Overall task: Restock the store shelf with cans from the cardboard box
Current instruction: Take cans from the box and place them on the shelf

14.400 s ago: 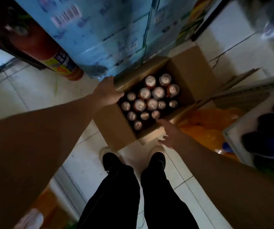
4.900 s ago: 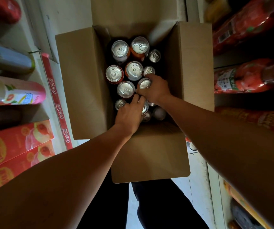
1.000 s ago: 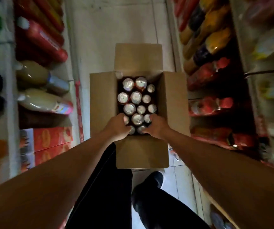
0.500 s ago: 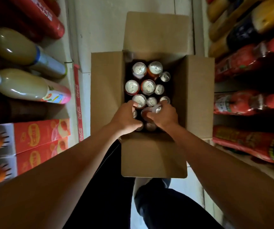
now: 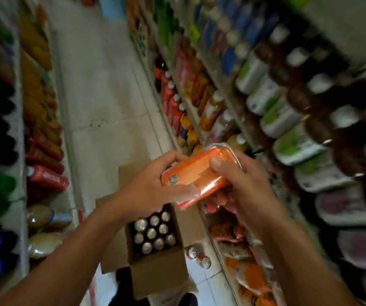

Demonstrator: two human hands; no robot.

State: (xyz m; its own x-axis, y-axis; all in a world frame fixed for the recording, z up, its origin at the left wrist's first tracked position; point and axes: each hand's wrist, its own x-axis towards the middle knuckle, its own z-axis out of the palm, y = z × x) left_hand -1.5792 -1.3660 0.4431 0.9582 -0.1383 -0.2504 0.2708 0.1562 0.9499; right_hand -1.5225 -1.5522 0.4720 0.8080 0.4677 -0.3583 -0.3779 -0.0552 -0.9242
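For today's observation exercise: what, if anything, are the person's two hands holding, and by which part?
Both hold orange cans lying sideways: the left hand grips the bottom end, the right hand the top end, thumb on the side.

1. The cardboard box (image 5: 158, 276) stands open on the aisle floor (image 5: 102, 89), between the left shelves (image 5: 20, 138) and the right shelves (image 5: 239, 120).
2. Cans (image 5: 153, 234) stand upright inside the box.
3. 2 loose cans (image 5: 198, 257) stand on the floor just right of the box, near the foot of the right shelves.
4. Above the box, the left hand (image 5: 153, 184) and right hand (image 5: 241, 184) hold orange cans (image 5: 196, 174) between them, lying sideways.
5. Bottles (image 5: 263, 93) fill the right shelves.
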